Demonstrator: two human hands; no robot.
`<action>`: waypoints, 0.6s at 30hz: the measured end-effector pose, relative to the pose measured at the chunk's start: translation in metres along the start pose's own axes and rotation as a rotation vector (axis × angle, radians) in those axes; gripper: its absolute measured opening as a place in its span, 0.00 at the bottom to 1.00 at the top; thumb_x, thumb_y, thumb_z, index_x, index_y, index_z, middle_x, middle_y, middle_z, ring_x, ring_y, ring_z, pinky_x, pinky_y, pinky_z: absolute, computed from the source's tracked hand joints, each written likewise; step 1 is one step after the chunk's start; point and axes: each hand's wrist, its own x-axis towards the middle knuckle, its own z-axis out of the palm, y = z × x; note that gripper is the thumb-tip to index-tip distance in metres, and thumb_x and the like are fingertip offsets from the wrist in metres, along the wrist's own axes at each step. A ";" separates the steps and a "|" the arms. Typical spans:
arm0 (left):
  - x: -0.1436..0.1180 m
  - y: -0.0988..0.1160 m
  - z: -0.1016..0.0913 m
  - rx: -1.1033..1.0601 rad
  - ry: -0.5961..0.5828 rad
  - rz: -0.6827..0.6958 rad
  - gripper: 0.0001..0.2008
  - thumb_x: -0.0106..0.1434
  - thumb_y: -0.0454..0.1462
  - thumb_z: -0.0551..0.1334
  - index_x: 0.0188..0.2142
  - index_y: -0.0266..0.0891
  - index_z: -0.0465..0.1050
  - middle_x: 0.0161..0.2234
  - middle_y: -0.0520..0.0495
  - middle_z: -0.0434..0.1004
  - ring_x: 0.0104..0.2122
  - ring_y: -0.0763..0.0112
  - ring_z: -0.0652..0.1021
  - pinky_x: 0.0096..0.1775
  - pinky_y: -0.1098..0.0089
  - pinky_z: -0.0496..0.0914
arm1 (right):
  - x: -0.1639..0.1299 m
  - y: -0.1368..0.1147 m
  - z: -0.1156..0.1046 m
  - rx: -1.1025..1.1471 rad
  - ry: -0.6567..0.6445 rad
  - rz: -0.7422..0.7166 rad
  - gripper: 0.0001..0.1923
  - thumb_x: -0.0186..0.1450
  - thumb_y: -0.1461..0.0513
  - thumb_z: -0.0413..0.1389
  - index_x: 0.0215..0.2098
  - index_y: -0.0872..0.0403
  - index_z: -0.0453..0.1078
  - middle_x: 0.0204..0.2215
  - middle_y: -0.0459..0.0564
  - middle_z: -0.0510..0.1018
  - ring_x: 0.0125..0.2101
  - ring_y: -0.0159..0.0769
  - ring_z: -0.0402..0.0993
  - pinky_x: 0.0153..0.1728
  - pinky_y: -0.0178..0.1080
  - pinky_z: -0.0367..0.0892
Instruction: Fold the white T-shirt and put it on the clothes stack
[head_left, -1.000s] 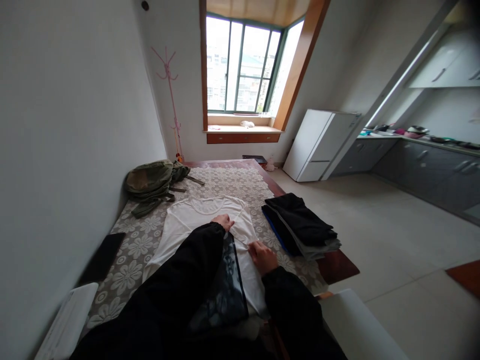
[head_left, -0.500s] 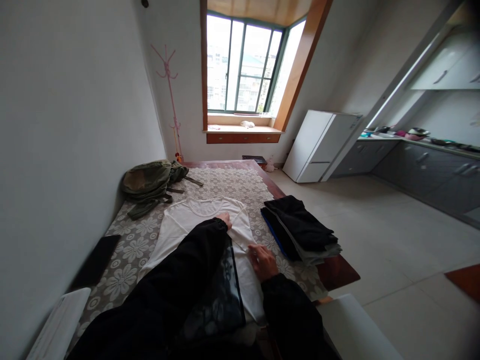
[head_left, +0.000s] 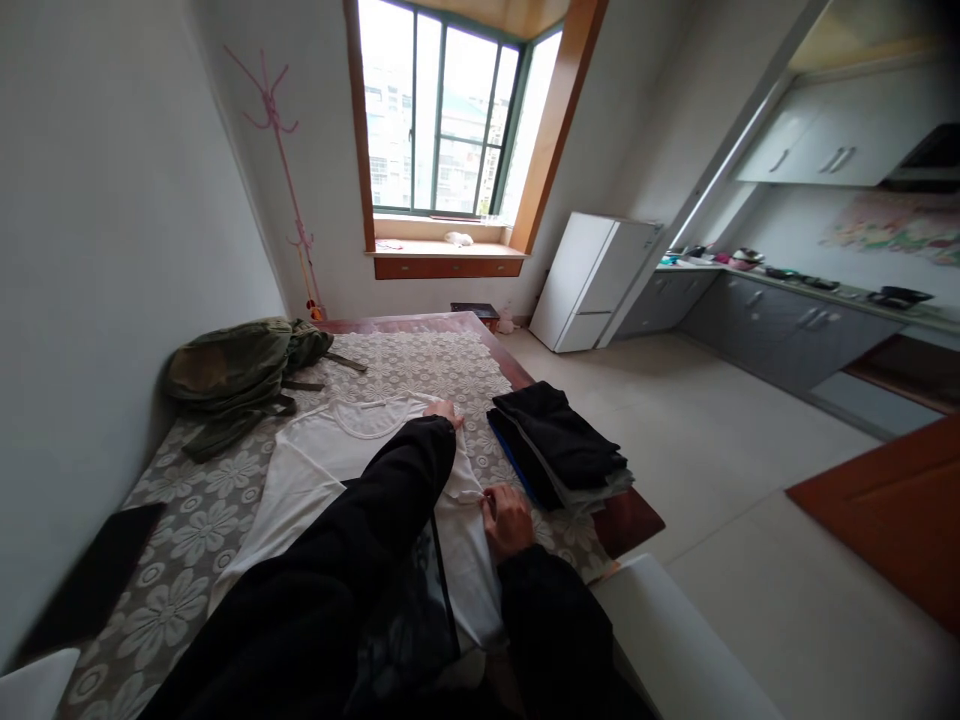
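White shirt (head_left: 304, 485), long axis away; mostly left of right hand (head_left: 510, 520); left hand (head_left: 444, 411) nearer collar (head_left: 367, 434); fingers: closure cannot be told.

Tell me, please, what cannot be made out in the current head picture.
All in the head view:
Print on the white shirt: partly hidden by the left sleeve.
Left hand: grip unclear, its cuff partly covering it.
Folded pile: lower layers mostly covered by the black garment on top.
White object, lower left: cut off by the picture's edges.
Buildings outside: washed out by glare.
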 end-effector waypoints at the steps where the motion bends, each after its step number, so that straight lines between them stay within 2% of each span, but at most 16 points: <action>1: 0.004 0.002 0.000 -0.003 0.000 -0.012 0.19 0.69 0.45 0.63 0.56 0.39 0.71 0.56 0.41 0.74 0.51 0.59 0.77 0.51 0.52 0.75 | -0.001 0.000 0.000 0.000 0.000 0.003 0.07 0.68 0.64 0.51 0.39 0.51 0.71 0.39 0.55 0.80 0.42 0.47 0.75 0.44 0.45 0.67; 6: 0.015 0.005 0.002 -0.054 0.015 -0.041 0.18 0.69 0.44 0.63 0.55 0.39 0.72 0.54 0.42 0.75 0.50 0.60 0.78 0.51 0.54 0.75 | -0.006 0.005 0.001 -0.014 -0.003 0.045 0.10 0.69 0.64 0.47 0.36 0.48 0.69 0.37 0.57 0.79 0.40 0.50 0.75 0.43 0.48 0.67; 11: 0.019 0.000 0.001 -0.123 0.061 -0.082 0.18 0.70 0.45 0.63 0.54 0.39 0.72 0.53 0.42 0.75 0.49 0.61 0.78 0.51 0.54 0.75 | -0.010 0.011 0.004 -0.119 0.033 0.089 0.15 0.72 0.61 0.43 0.34 0.47 0.69 0.34 0.57 0.78 0.40 0.52 0.73 0.41 0.50 0.65; 18: 0.017 -0.001 0.002 -0.203 0.104 -0.033 0.17 0.70 0.47 0.62 0.51 0.38 0.74 0.50 0.43 0.77 0.48 0.61 0.78 0.51 0.53 0.74 | -0.010 0.011 0.002 -0.137 0.057 0.068 0.08 0.64 0.67 0.51 0.33 0.48 0.68 0.33 0.54 0.79 0.39 0.49 0.73 0.39 0.47 0.63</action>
